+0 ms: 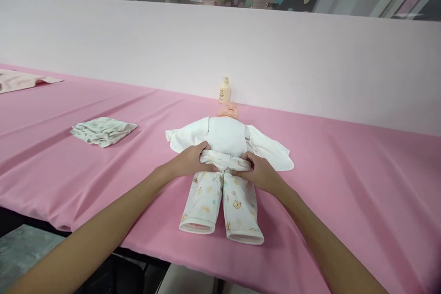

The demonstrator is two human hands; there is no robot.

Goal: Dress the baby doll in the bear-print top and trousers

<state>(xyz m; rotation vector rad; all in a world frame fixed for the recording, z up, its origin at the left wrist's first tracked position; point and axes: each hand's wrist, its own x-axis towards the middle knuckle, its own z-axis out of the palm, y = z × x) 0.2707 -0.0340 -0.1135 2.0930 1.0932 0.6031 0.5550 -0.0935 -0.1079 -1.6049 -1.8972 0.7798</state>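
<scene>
A baby doll [230, 110] lies on its back with its head toward the wall, a white long-sleeved top [225, 134] spread open under its pale torso. Patterned baby pants [237, 197] cover its lower body, the legs pointing toward me. My left hand [195, 160] grips the pants' waistband on the left side, thumb above and fingers below. On the right side, my right hand [257, 170] pinches the same waistband. The doll's feet are hidden inside the pant legs.
A folded patterned cloth [103, 131] lies to the left on the pink-covered table [344, 202]. A pump bottle [225, 91] stands by the white wall [138, 41] behind the doll's head. Another pale pink cloth [24, 80] is at far left. A chair [186, 280] is below the front edge.
</scene>
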